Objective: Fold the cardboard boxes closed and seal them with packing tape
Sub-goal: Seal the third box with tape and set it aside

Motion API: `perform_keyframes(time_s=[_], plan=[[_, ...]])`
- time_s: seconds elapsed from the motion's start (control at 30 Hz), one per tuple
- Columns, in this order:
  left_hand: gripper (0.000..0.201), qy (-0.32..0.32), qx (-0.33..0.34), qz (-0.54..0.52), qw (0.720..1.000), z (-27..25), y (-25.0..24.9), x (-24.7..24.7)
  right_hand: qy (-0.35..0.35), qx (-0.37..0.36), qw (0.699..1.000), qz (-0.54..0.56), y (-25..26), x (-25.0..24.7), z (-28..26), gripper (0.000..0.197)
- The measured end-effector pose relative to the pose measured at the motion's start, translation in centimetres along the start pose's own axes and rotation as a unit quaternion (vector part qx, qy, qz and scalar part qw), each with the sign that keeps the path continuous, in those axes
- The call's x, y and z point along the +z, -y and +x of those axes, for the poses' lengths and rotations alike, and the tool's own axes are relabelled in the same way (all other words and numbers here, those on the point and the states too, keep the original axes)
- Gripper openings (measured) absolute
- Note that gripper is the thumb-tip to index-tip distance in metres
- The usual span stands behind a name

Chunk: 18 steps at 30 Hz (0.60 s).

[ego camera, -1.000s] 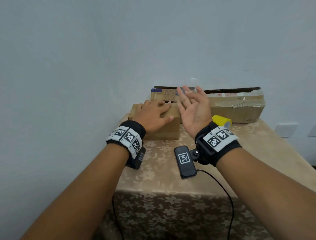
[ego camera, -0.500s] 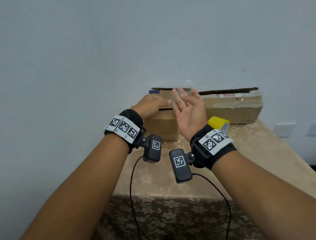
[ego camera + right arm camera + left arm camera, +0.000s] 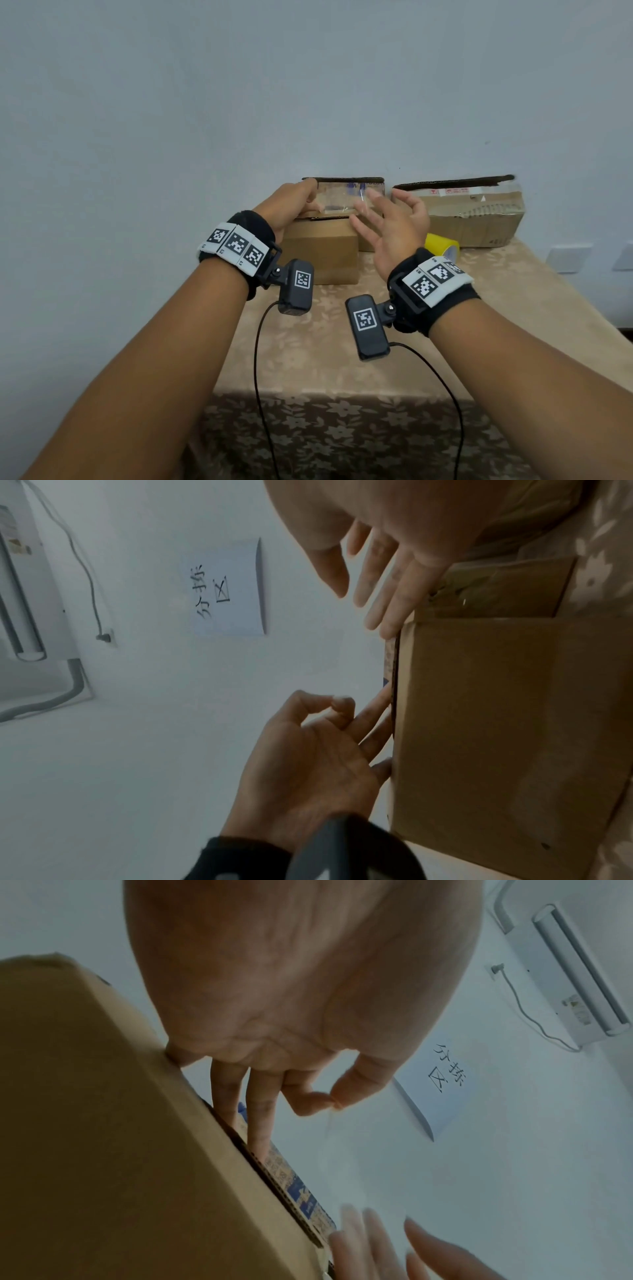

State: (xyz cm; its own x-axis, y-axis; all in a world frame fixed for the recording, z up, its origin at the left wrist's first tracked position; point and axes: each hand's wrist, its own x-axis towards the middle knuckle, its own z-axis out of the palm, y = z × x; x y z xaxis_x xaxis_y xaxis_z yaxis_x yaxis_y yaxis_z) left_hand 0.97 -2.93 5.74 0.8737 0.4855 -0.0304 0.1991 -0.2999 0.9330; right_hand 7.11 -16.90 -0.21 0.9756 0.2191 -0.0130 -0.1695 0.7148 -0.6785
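A small brown cardboard box (image 3: 322, 253) stands on the table with its rear flap (image 3: 342, 198) upright; the flap's face is glossy with clear tape and blue print. My left hand (image 3: 294, 209) is at the flap's left end. In the left wrist view its middle and ring fingers (image 3: 260, 1123) lie straight on the printed face, while thumb and index tips meet off the flap; whether they hold anything is unclear. My right hand (image 3: 387, 222) is spread, its fingertips (image 3: 390, 626) at the flap's right edge. A yellow tape roll (image 3: 442, 245) lies behind my right wrist.
A larger cardboard box (image 3: 479, 219) with old tape on its raised flap sits against the wall at the back right. The table (image 3: 342, 359) has a beige flowered cloth. Wall sockets (image 3: 568, 258) are to the right. Camera cables hang from both wrists.
My left hand has left the top of the small box and risen to the rear flap. The right hand has stayed open and shifted a little right beside the flap.
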Motion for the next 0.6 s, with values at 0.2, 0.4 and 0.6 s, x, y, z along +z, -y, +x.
perform_keyframes(time_s=[0.2,0.4,0.6], plan=[[0.019,0.009,0.005,0.008,1.0,0.2,-0.2,0.2,-0.022,-0.016,0.999,-0.029,0.6,-0.3,-0.2,0.035],[0.01,-0.027,0.016,0.032,0.999,0.9,-0.9,0.4,-0.085,-0.034,0.994,-0.054,1.0,-0.4,0.3,0.032],[0.019,-0.016,-0.003,0.081,0.997,2.0,-1.1,0.7,-0.102,-0.016,0.993,-0.054,0.9,-0.5,0.5,0.03]])
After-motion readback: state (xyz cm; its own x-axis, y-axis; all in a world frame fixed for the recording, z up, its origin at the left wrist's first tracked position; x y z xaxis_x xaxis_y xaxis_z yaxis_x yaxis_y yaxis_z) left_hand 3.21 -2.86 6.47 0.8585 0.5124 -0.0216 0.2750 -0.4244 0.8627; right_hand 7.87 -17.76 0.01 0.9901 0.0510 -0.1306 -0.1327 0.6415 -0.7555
